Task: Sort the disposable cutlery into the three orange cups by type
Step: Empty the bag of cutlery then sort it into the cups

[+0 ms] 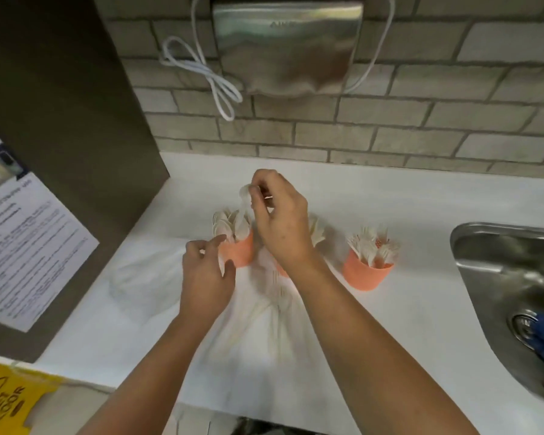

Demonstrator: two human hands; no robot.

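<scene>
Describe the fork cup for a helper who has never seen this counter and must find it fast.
Start at the steel sink on the right of the white counter. The orange cup nearest it is the fork cup. It alone stands clear of both hands, with white tines bristling from its top, while the left cup holds rounded spoons.

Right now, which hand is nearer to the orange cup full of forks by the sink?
The right hand. It is raised over the middle cup, pinching a spoon, one cup away from the fork cup. The left hand sits at the far left cup.
</scene>
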